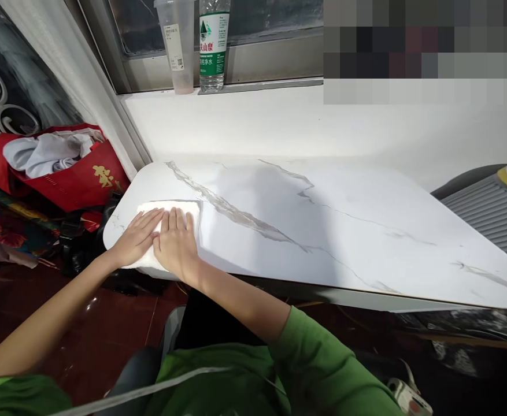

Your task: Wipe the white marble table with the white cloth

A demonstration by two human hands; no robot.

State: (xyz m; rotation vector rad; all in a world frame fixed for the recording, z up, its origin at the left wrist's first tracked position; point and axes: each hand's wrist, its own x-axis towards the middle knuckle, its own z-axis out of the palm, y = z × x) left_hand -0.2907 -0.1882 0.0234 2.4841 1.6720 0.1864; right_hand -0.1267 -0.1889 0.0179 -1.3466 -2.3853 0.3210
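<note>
A folded white cloth (179,207) lies at the left end of a white marble-patterned table (322,231). My left hand (135,237) lies flat on the cloth's left part, fingers stretched out and close together. My right hand (175,242) rests flat on the cloth beside it, fingers extended toward the far edge. Both palms press down on the cloth. The hands touch each other at the thumbs. Green sleeves cover my upper arms.
A red bag (62,167) stuffed with pale fabric sits left of the table. On the window sill stand a clear plastic cup (177,46) and a green-labelled water bottle (213,43). A grey ribbed unit (491,214) is at the right. Dark red floor lies below.
</note>
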